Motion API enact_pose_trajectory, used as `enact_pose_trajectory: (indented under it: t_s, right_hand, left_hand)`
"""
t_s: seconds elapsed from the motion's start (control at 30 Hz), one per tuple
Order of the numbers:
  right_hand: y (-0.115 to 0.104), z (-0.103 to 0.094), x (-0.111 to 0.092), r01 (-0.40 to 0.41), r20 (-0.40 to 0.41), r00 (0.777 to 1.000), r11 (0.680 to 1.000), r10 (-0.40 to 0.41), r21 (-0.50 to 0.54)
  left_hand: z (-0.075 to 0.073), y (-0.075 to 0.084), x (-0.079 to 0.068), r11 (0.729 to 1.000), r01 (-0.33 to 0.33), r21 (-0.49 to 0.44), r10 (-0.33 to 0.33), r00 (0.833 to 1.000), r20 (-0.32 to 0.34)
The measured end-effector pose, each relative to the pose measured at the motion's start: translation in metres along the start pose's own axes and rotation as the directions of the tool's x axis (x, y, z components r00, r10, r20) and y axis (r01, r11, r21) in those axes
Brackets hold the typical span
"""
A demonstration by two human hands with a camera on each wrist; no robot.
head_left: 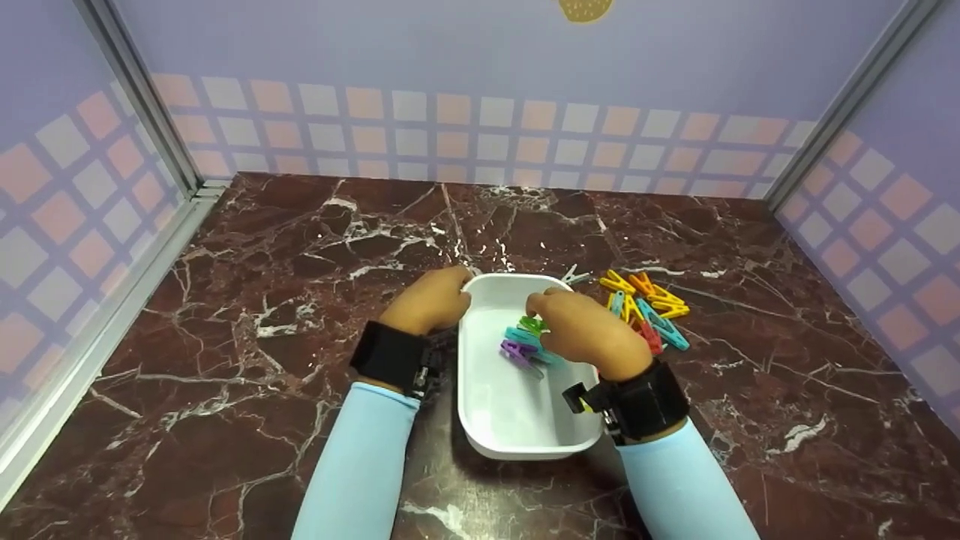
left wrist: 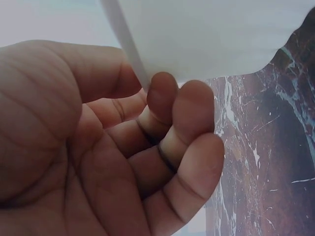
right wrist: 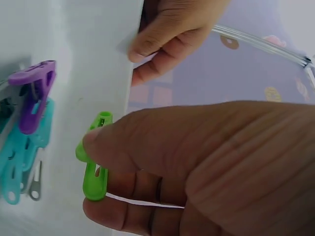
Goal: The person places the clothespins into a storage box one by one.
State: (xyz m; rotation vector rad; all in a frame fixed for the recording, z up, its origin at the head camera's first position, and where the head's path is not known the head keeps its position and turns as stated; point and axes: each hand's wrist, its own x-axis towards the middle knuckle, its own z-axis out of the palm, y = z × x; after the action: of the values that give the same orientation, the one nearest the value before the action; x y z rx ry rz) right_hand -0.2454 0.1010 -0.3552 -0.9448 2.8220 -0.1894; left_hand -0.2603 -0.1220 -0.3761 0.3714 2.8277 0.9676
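Observation:
A white plastic tub [head_left: 506, 416] stands on the table, lengthwise to me. My left hand [head_left: 427, 304] grips its left rim near the far end, thumb inside and fingers curled against the outer wall. Over the tub, my right hand [head_left: 589, 330] pinches a green clothespin [right wrist: 96, 182] between thumb and fingers. Inside the tub lie a purple clothespin [right wrist: 32, 93], teal clothespins [right wrist: 29, 152] and a grey clothespin [right wrist: 35, 183]. In the head view the right hand partly hides the green clothespin.
Right of the tub lies a loose pile with yellow clothespins [head_left: 667, 304], an orange clothespin [head_left: 641, 283], a teal clothespin [head_left: 664, 325] and a red clothespin [head_left: 651, 339]. A pale grey clothespin [head_left: 574, 276] sits by the tub's far right corner. Panels [head_left: 495, 112] enclose the marbled table [head_left: 300, 427].

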Motion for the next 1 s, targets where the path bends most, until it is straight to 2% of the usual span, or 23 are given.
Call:
enact_pose_trajectory:
  t_s: [0.13, 0.23, 0.4, 0.73, 1.0]
  right_hand:
    - [0.003, 0.008, 0.006, -0.045, 0.026, 0.999, 0.999, 0.045, 0.005]
    - [0.005, 0.012, 0.010, -0.056, 0.000, 0.998, 0.998, 0.056, -0.008]
    - [0.007, 0.015, 0.013, -0.052, -0.034, 0.998, 0.998, 0.051, -0.029]
    - [0.008, 0.017, 0.012, -0.011, -0.026, 1.000, 1.000, 0.011, -0.011]
    - [0.009, 0.018, 0.013, -0.028, 0.003, 1.000, 1.000, 0.028, -0.003]
  left_hand:
    - [0.001, 0.000, 0.000, 1.000, 0.011, -0.014, -0.011, 1.000, 0.011]
    - [0.001, -0.001, 0.000, 1.000, 0.008, -0.016, -0.008, 1.000, 0.010]
    - [0.000, -0.001, 0.002, 1.000, 0.005, -0.017, -0.005, 1.000, 0.009]
    - [0.001, 0.000, 0.002, 1.000, -0.008, -0.011, 0.008, 1.000, 0.008]
    - [0.001, -0.001, 0.001, 1.000, -0.014, -0.013, 0.014, 1.000, 0.001]
